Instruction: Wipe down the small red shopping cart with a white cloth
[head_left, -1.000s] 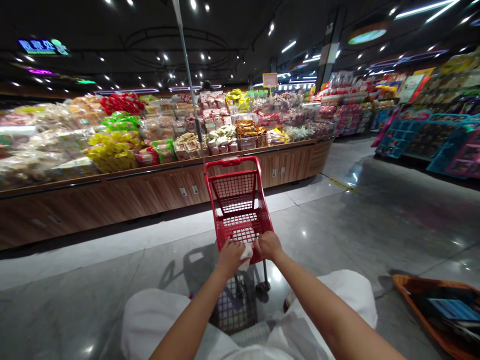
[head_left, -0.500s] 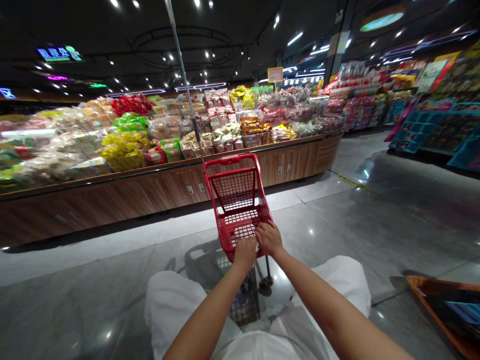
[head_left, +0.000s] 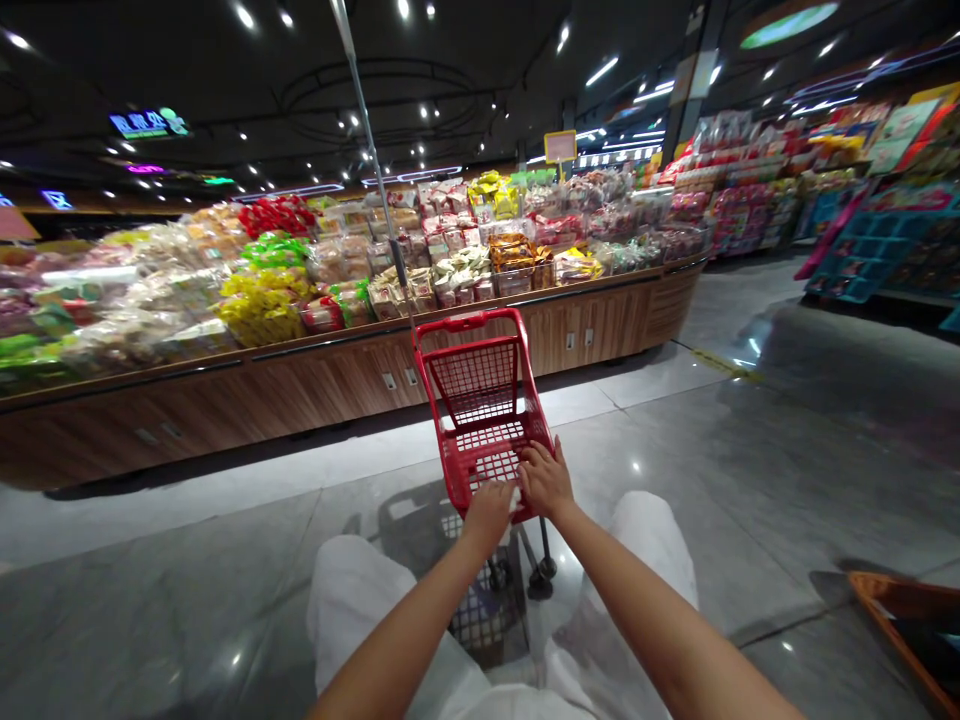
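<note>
At the red cart's (head_left: 484, 410) near rim, 2 hands.
Left hand (head_left: 488, 511) and right hand (head_left: 546, 482) grip it side by side, fingers curled over the rim.

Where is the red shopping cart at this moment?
In the head view the red shopping cart stands centre frame on the grey floor, both hands on its near edge, with the wooden snack display counter just beyond it.

Both hands (head_left: 517, 497) closer together on red cart (head_left: 484, 415), white paper gone.
</note>
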